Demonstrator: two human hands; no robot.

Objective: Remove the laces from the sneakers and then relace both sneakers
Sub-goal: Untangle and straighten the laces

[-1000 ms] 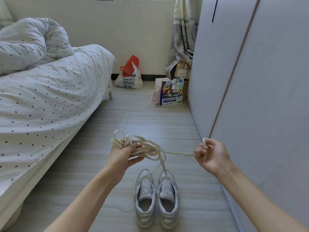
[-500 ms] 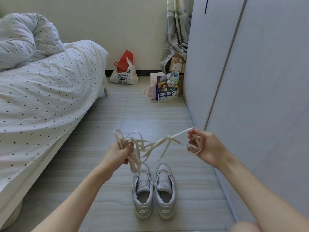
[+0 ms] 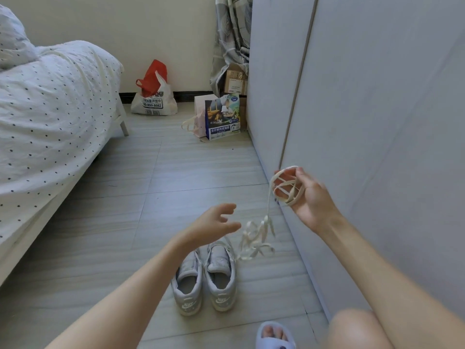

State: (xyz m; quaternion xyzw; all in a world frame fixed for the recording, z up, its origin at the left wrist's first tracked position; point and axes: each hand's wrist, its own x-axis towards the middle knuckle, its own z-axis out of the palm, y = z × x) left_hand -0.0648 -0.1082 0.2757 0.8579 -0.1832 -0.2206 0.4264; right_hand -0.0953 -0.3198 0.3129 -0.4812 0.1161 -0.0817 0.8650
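Two pale grey sneakers (image 3: 205, 280) stand side by side on the floor, heels toward me, with no laces in their eyelets. My right hand (image 3: 305, 197) is raised near the wardrobe and holds loops of a cream lace (image 3: 285, 187) wound round its fingers. From it a tangle of lace (image 3: 256, 239) hangs in the air just right of the sneakers' toes. My left hand (image 3: 214, 224) hovers above the sneakers with fingers spread and holds nothing.
A bed (image 3: 50, 117) with a dotted duvet fills the left. A grey wardrobe (image 3: 364, 96) lines the right. Bags (image 3: 153, 96) and a printed package (image 3: 222, 117) stand by the far wall. My knee (image 3: 357, 331) and slippered foot (image 3: 275, 336) are at the bottom right.
My left hand has let go of the lace bundle and opened. The bundle now hangs from my right hand, which has moved right and up with lace looped round its fingers.
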